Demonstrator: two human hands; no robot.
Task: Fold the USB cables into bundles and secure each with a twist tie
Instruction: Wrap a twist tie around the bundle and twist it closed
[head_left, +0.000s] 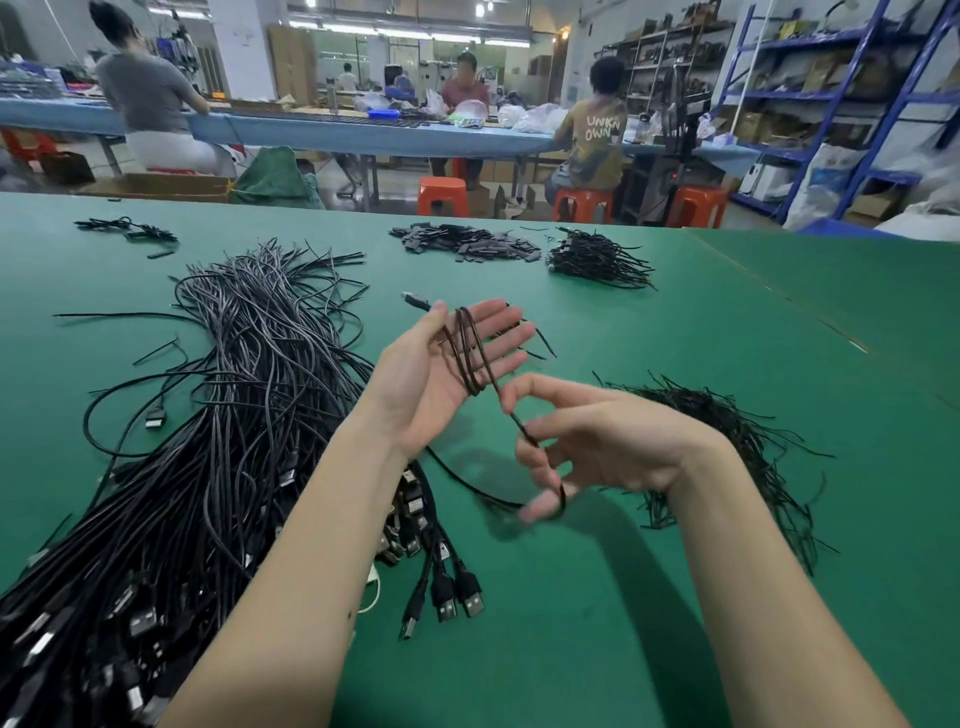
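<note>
We hold our left hand (447, 374) palm up with the fingers spread straight, a cable (470, 353) wound in several loops around them. Our right hand (587, 447) pinches the cable's free run between curled fingers, and the tail (blurred near the little finger) trails down toward the green surface (571, 623). A big heap of loose cables (208, 441) lies to the left, touching our left forearm. A pile of ties (727, 441) sits behind our right wrist, and finished bundles (597, 257) rest farther back.
</note>
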